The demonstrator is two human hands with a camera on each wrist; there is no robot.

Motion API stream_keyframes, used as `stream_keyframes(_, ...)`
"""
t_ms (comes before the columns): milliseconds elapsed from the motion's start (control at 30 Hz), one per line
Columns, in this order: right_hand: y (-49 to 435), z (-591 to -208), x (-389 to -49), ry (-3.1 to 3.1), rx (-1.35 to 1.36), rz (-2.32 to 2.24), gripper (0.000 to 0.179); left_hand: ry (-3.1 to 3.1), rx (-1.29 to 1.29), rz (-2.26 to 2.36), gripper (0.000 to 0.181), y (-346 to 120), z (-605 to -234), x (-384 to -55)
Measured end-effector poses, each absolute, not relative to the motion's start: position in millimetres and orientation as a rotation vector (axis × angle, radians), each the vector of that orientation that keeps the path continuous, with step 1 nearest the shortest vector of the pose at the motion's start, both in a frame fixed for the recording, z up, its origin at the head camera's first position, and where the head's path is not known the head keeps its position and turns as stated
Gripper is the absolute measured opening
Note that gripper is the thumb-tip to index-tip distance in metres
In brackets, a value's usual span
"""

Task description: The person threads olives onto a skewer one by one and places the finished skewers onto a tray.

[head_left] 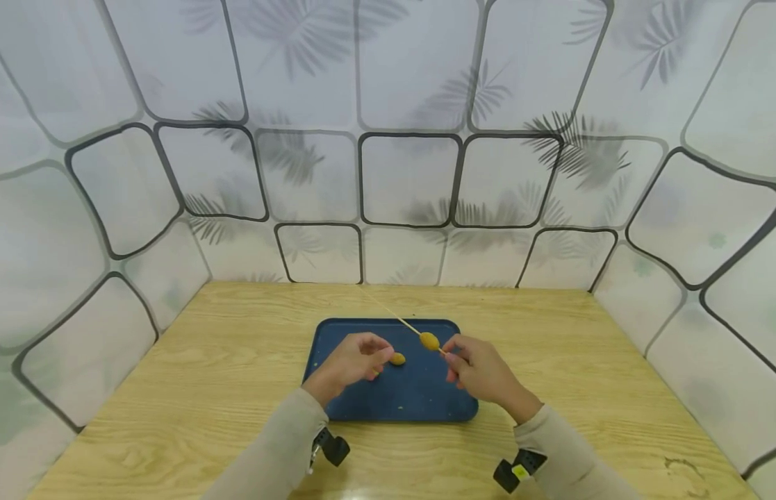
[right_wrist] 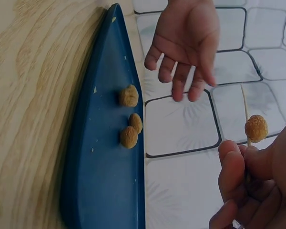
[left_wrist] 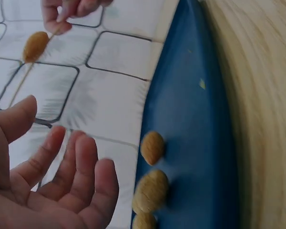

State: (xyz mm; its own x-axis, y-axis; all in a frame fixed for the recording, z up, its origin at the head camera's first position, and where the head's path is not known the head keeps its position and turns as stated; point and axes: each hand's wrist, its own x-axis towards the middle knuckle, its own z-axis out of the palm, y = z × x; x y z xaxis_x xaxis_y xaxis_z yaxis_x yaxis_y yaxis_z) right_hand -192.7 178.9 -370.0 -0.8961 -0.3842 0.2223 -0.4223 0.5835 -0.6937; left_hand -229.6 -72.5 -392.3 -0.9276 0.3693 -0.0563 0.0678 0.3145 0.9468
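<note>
My right hand [head_left: 484, 368] pinches a thin wooden skewer [head_left: 397, 317] near its lower end, above the tray's right side. A golden-brown, wrinkled ball [head_left: 428, 341] is threaded on the skewer close to those fingers, and the long bare part points up to the left. Over the left side of the blue tray [head_left: 419, 403], my left hand [left_wrist: 62, 186] holds nothing, its fingers loosely bent and apart from the thumb. Below it lie three more brown balls, among them a small one [left_wrist: 152, 148] and a larger one [left_wrist: 151, 192]. In the head view the left hand partly hides them.
The tray rests on a wood-grain table [head_left: 237, 333], with small crumbs scattered over its surface. Patterned pale walls [head_left: 406, 180] enclose the table at the back and both sides. Each wrist wears a strapped black camera [head_left: 333, 448].
</note>
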Motion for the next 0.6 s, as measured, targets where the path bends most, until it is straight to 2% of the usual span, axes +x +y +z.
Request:
stream_keyframes(233,193.9,-382.9,-193.3,-2.764,0.636,1.238,0.011,2.732,0.386,1.172,0.034,-73.1,-411.8,-237.7)
stream_keyframes(500,203.6,-391.2,-192.6,-2.755,0.625,1.267,0.011,2.838,0.463,0.734,0.042,-71.4,-417.9,-243.7)
stream_keyframes(600,206.0,-392.2,-192.0,-2.756,0.621,1.285,0.011,2.859,0.462,0.568,0.036,-70.9,-416.9,-244.7)
